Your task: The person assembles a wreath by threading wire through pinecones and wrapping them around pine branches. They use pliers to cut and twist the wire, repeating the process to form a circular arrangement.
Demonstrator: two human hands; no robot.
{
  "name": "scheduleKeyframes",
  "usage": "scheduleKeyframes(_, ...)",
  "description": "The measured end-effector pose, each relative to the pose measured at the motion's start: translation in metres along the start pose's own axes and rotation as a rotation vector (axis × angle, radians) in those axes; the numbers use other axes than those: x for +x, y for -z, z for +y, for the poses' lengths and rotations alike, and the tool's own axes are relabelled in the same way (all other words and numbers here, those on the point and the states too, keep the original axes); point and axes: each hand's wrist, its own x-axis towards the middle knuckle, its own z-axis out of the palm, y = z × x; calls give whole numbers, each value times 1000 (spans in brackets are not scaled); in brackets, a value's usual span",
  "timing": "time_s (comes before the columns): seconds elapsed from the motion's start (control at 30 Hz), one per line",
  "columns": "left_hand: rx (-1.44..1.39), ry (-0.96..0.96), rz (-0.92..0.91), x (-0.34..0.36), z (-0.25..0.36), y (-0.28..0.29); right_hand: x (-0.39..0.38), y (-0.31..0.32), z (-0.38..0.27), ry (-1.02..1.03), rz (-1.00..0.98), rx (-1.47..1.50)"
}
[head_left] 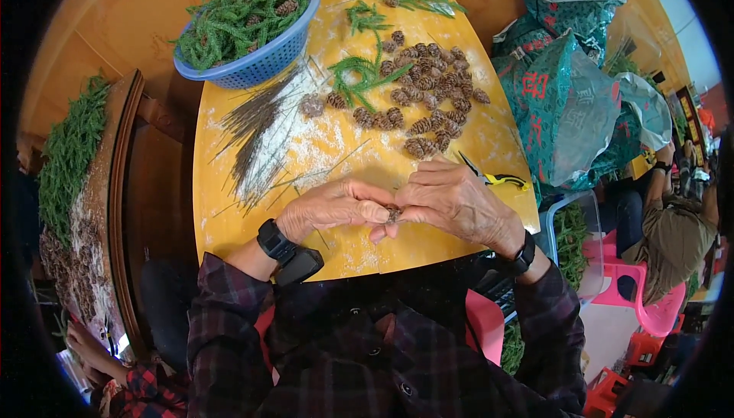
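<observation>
Yellow boards the table (229, 212), dusted white. Leftward a blue basket (252, 63) of green sprigs and a bundle of thin wires (256, 131) wait. Left hand (332, 208) and right hand (455, 200) pinch one small pine cone (393, 214) between fingertips. Many cones (432, 93) remain heaped beyond, with yellow-handled pliers (497, 179) and green bags (566, 97) crowding the right.

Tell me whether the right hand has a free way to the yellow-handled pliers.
Probably yes. The pliers lie bare on the table just beyond the right hand, nothing between. But that hand and the left hand pinch a small cone.
</observation>
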Motion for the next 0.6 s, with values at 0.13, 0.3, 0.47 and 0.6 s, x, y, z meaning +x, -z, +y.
scheduleKeyframes(0.13, 41, 14, 10, 1, -5, 5, 0, -6, 4, -1, 26, 1)
scheduleKeyframes(0.3, -38, -59, 55, 5, -14, 3, -5, -24, 1, -88, 248, 3)
scheduleKeyframes(0.47, 289, -166, 311, 12, -8, -12, -4, -45, -10, -364, 535, -6)
scheduleKeyframes(0.6, 555, -242, 416, 10, -14, -16, -3, -49, -12, -590, 529, 185)
